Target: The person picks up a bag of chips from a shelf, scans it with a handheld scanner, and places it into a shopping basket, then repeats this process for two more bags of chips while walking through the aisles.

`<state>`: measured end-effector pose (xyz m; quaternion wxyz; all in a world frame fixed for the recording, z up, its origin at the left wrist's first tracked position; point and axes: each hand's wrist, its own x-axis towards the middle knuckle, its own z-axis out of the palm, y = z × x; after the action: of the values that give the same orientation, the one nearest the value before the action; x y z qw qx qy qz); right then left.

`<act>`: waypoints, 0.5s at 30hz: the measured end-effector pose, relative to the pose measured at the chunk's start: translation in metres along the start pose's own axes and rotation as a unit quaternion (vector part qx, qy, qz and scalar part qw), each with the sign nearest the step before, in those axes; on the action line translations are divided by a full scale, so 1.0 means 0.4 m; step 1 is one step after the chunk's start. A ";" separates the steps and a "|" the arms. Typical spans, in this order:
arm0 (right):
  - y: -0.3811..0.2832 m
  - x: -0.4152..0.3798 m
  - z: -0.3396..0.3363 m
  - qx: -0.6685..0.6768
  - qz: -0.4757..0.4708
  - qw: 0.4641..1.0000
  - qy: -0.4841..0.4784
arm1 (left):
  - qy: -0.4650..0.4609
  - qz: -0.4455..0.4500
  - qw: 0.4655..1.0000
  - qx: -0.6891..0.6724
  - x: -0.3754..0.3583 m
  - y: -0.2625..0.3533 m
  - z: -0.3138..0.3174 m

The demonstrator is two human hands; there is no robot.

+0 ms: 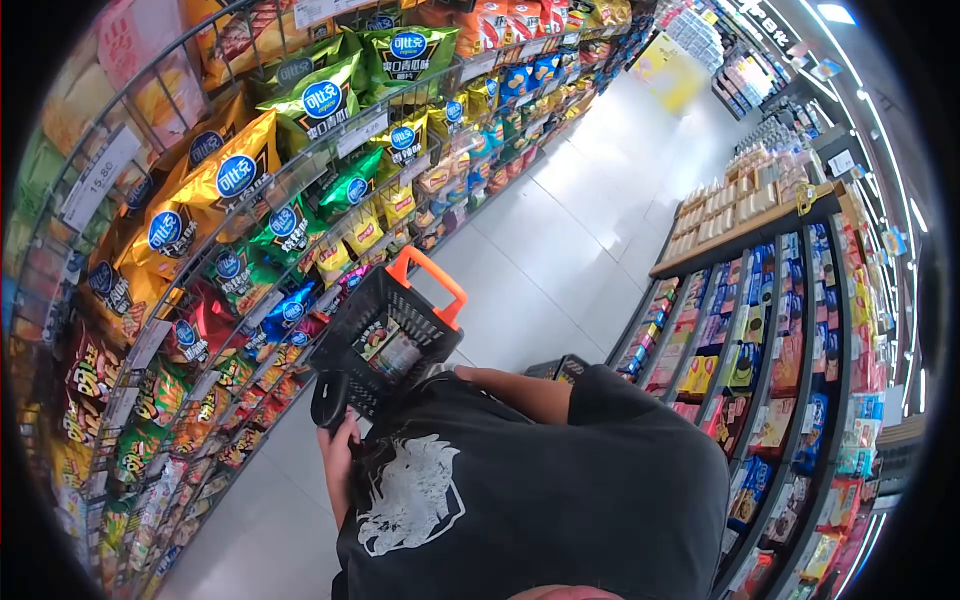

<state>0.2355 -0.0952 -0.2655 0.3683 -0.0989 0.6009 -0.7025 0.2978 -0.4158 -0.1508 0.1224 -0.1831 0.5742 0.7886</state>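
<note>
A black plastic basket (432,340) with an orange handle is in front of my body, beside the snack shelves, with a printed package (392,352) inside it. My left hand (343,432) is closed around a dark rounded object (328,398) just left of the basket. My right arm bends across my black shirt, and my right hand (466,374) is near the basket's near right edge. Its fingers are mostly hidden, so its hold cannot be made out.
Shelves of chip bags (237,176) behind wire rails curve along the left. Opposite, on the right, stand shelves of boxed packages (745,350). A tiled aisle floor (520,240) runs between them. Another dark basket-like container (572,368) shows beyond my right arm.
</note>
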 end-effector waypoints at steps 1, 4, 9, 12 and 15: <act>0.003 0.012 0.011 -0.016 0.009 1.000 -0.007 | 0.002 0.003 1.000 0.000 -0.009 0.002 -0.006; 0.008 0.033 0.042 -0.051 0.026 0.998 -0.024 | 0.007 0.015 1.000 -0.005 -0.038 0.005 -0.024; 0.019 0.066 0.099 -0.094 0.046 0.994 -0.044 | 0.013 0.015 1.000 -0.003 -0.076 -0.012 -0.082; 0.027 0.065 0.130 -0.110 0.051 0.991 -0.050 | 0.030 0.016 0.999 -0.027 -0.102 -0.026 -0.116; 0.037 0.042 0.159 -0.121 0.056 0.990 -0.048 | 0.038 0.015 0.997 -0.061 -0.131 -0.037 -0.148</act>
<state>0.2664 -0.1553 -0.2678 0.4205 -0.1422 0.6676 -0.5978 0.3600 -0.4665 -0.1572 0.0775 -0.2110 0.5320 0.8164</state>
